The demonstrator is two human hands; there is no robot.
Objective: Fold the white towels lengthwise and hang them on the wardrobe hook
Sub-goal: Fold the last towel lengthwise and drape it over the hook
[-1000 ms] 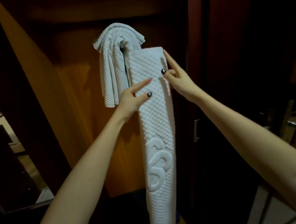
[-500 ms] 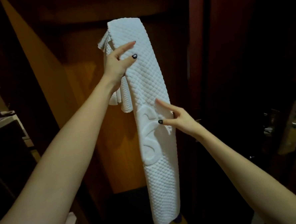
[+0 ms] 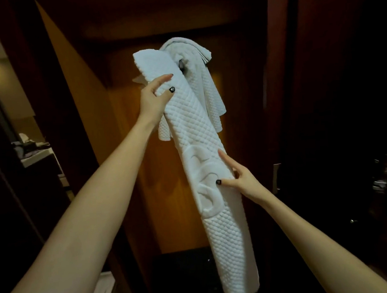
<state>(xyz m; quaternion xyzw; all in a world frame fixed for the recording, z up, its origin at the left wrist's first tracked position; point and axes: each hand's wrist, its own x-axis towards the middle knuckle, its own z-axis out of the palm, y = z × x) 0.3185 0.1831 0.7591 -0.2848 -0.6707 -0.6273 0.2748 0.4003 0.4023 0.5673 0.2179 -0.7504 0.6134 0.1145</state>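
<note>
The left hand (image 3: 154, 100) gripped the towel (image 3: 225, 235) near its top and had swung that end up just left of the hook (image 3: 182, 66), while the right hand (image 3: 243, 180) pinched its middle edge, so hanging came next.

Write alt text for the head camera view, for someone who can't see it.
A left hand and a right hand hold a long folded white towel up beside a wardrobe hook, where a second towel hangs.
</note>
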